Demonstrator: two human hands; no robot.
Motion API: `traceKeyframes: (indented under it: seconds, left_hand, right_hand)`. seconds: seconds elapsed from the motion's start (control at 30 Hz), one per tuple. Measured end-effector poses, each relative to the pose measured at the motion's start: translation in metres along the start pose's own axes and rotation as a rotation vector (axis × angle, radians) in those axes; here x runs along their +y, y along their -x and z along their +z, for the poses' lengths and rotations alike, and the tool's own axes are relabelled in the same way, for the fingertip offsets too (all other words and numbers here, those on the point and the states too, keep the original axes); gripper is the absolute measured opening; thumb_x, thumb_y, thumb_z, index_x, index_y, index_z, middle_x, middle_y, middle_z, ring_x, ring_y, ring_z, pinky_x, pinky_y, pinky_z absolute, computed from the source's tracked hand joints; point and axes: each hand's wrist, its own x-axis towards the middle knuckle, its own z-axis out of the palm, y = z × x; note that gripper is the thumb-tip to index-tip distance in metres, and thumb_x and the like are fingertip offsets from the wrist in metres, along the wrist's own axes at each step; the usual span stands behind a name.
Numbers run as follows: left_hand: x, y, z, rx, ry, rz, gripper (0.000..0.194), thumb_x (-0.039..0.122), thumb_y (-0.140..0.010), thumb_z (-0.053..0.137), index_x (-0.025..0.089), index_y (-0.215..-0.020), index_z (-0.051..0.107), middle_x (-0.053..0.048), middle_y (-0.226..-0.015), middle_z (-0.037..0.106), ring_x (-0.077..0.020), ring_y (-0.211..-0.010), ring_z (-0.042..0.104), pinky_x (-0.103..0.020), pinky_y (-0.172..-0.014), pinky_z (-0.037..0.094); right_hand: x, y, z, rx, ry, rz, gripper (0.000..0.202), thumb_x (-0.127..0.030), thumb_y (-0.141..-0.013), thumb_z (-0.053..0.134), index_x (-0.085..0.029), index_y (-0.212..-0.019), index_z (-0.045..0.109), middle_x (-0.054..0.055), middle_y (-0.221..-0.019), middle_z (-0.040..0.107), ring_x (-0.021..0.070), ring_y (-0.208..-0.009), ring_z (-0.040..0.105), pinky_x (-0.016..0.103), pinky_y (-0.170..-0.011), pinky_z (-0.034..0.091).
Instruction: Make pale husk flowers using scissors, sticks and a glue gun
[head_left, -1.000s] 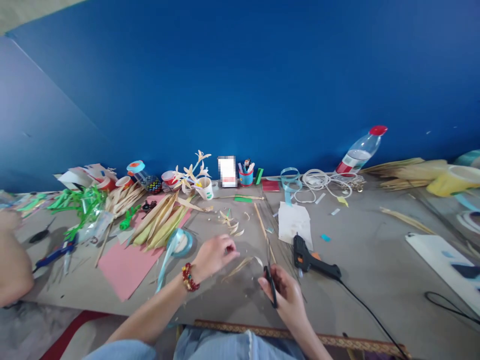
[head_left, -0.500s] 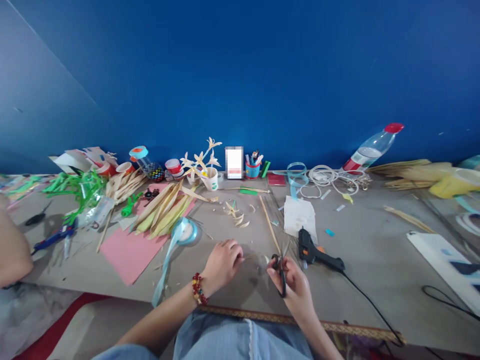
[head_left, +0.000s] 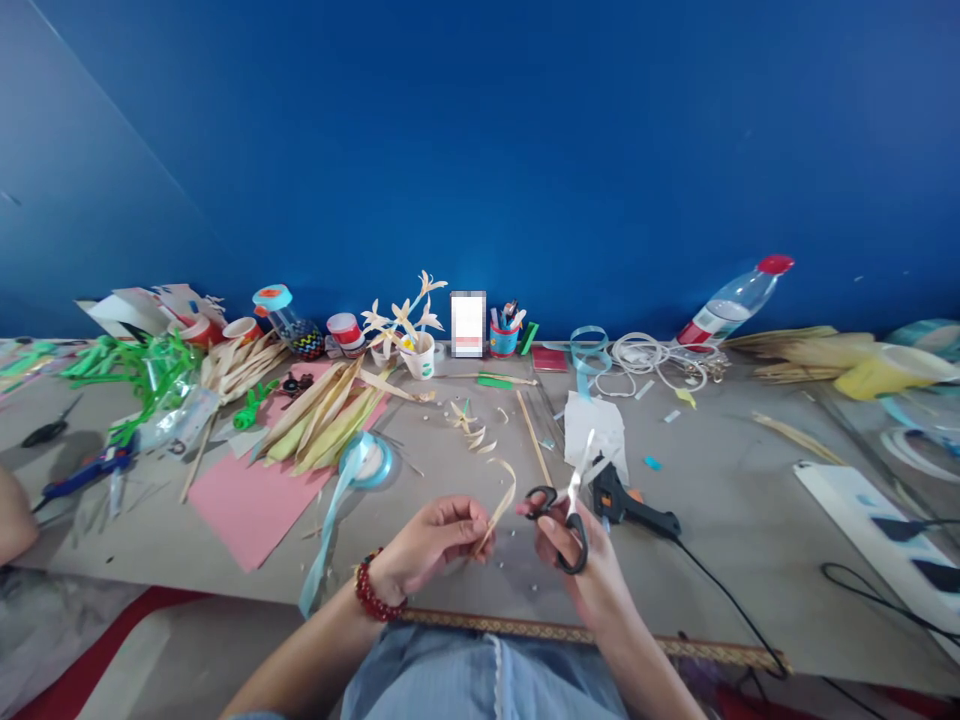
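Between the fingertips of my left hand is a thin, curled strip of pale husk, its free end bending up and over. My right hand holds black-handled scissors, blades pointing up and away from me and parted a little. A small gap separates the strip from the scissors. Beyond my hands lie small curled husk petals and a thin wooden stick. Just right of the scissors, a black glue gun rests beside a white napkin.
Left of my hands are a blue ribbon roll, pink paper and corn husks. A cup with husk flowers stands by the wall. At right are a power strip and a tilted bottle. Another person's arm shows at far left.
My left hand has turned and now pinches the raised husk strip. The scissors in my right hand have swung up, their blades now clearly visible. The view has shifted slightly.
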Motion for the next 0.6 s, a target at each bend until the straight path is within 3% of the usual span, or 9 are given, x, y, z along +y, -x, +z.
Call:
traceKeyframes:
  seconds: [0.1,0.2,0.33,0.5,0.6]
  left_hand:
    - [-0.001,0.0,0.007,-0.024,0.0,0.024,0.031,0.041,-0.075,0.077,0.014,-0.075,0.061,-0.003,-0.07,0.062,-0.0121,-0.064,0.056,-0.023,-0.064,0.041]
    - [-0.003,0.0,0.01,-0.008,-0.011,0.055,0.031,0.041,-0.075,0.076,0.014,-0.075,0.061,-0.003,-0.068,0.063,-0.0121,-0.062,0.054,-0.023,-0.063,0.04]
    - [-0.003,0.003,0.011,0.045,-0.067,0.11,0.027,0.038,-0.073,0.077,0.015,-0.074,0.062,-0.002,-0.07,0.061,-0.013,-0.065,0.054,-0.024,-0.065,0.041]
    - [0.003,0.0,0.012,0.001,-0.174,0.212,0.025,0.037,-0.078,0.073,0.015,-0.087,0.066,-0.005,-0.084,0.062,-0.0155,-0.078,0.056,-0.026,-0.075,0.043]
    - [0.005,-0.004,0.014,-0.003,-0.243,0.243,0.025,0.036,-0.077,0.076,0.015,-0.082,0.064,-0.002,-0.078,0.059,-0.0127,-0.073,0.053,-0.024,-0.07,0.04]
  right_hand:
    - [-0.011,-0.003,0.018,-0.039,-0.059,-0.001,0.038,-0.042,-0.066,0.081,-0.019,-0.089,0.061,0.001,-0.077,0.062,0.0081,-0.048,0.041,0.023,-0.045,0.034]
    - [-0.019,-0.005,0.026,0.001,0.0,-0.049,0.034,-0.039,-0.065,0.081,-0.02,-0.083,0.059,-0.004,-0.065,0.054,0.0089,-0.048,0.041,0.021,-0.044,0.033]
    - [-0.021,-0.006,0.026,0.022,0.114,-0.095,0.032,-0.04,-0.066,0.079,-0.02,-0.08,0.058,-0.002,-0.064,0.057,0.0102,-0.049,0.044,0.021,-0.045,0.034]
    - [-0.022,-0.007,0.024,-0.029,0.198,-0.132,0.032,-0.038,-0.064,0.081,-0.019,-0.077,0.059,0.0,-0.068,0.061,0.0131,-0.056,0.051,0.023,-0.05,0.039]
    - [-0.024,-0.008,0.024,-0.058,0.225,-0.147,0.029,-0.036,-0.065,0.079,-0.019,-0.076,0.059,0.0,-0.068,0.062,0.0139,-0.058,0.053,0.024,-0.053,0.04]
